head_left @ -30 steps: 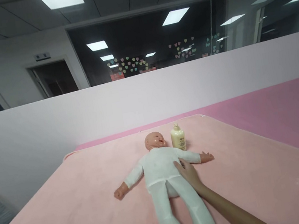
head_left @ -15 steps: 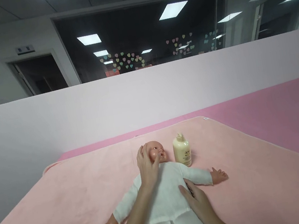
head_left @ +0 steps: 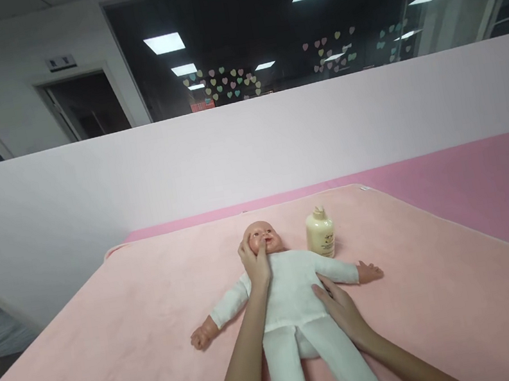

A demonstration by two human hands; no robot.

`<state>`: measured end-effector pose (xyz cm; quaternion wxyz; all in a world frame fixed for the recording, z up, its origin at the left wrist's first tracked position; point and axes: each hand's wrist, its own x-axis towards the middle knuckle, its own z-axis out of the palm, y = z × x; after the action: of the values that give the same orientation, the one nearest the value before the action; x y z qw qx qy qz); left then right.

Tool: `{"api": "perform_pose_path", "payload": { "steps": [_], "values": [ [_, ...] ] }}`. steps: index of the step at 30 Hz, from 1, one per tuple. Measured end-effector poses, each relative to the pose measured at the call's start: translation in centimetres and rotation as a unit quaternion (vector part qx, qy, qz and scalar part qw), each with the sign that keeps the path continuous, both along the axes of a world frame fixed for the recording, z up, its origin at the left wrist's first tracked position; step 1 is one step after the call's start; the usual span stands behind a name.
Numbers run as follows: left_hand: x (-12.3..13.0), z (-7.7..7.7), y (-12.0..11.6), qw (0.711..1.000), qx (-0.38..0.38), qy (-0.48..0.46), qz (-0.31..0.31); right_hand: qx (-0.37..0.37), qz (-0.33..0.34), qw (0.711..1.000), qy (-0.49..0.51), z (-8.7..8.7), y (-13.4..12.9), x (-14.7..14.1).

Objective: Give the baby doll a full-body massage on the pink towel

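A baby doll (head_left: 290,288) in white clothes lies on its back, arms spread, on a pink blanket (head_left: 157,311). My left hand (head_left: 255,262) cups the side of its head, with the thumb by the mouth and the fingers along the cheek. At the doll's side, under its outstretched arm, my right hand (head_left: 339,306) rests against the torso with thumb and fingers apart; its fingertips are partly hidden. A pale yellow bottle (head_left: 321,233) stands upright beside the doll's shoulder, touched by neither hand.
Behind the blanket runs a low white wall (head_left: 248,152), with a dark window (head_left: 257,34) above it. Pink matting (head_left: 493,189) borders the blanket at the back and right. A doorway (head_left: 88,104) is at the back left.
The view has shifted, showing more of the doll's legs. My left hand has slid from the top of the doll's head down to its cheek, uncovering the eyes. My right hand stays at its side.
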<state>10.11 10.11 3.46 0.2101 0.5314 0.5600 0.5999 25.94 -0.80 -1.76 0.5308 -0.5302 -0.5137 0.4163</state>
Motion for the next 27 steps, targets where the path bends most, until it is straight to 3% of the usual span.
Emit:
{"api": "perform_pose_path", "payload": {
  "steps": [6, 10, 13, 16, 19, 21, 24, 27],
  "values": [
    [-0.8, -0.8, 1.3, 0.996, -0.008, -0.091, -0.006, 0.056, 0.024, 0.997, -0.047, 0.1, 0.3, 0.0],
    [-1.2, -1.4, 1.7, 0.991, -0.008, -0.128, -0.035, 0.112, -0.008, 0.980, -0.166, 0.3, -0.5, 0.2],
    [-1.5, -1.7, 1.8, 0.991, 0.002, -0.116, -0.071, 0.132, -0.044, 0.939, -0.313, 0.6, -1.1, 0.6],
    [-1.7, -1.8, 1.7, 0.994, 0.010, -0.076, -0.081, 0.164, -0.101, 0.871, -0.452, 1.8, -0.6, 1.0],
    [-1.5, -1.6, 1.6, 0.995, 0.014, -0.046, -0.090, 0.228, -0.141, 0.834, -0.483, 4.2, 1.1, 0.8],
    [-1.4, -1.4, 1.4, 0.995, 0.017, -0.036, -0.091, 0.254, -0.142, 0.851, -0.436, 6.1, 3.1, 0.0],
    [-1.3, -1.2, 1.2, 0.995, 0.011, -0.035, -0.092, 0.251, -0.133, 0.915, -0.288, 8.4, 7.2, -2.1],
    [-1.3, -1.1, 1.1, 0.995, 0.002, -0.040, -0.090, 0.177, -0.168, 0.964, -0.102, 8.8, 11.9, -4.4]
  ]
}}
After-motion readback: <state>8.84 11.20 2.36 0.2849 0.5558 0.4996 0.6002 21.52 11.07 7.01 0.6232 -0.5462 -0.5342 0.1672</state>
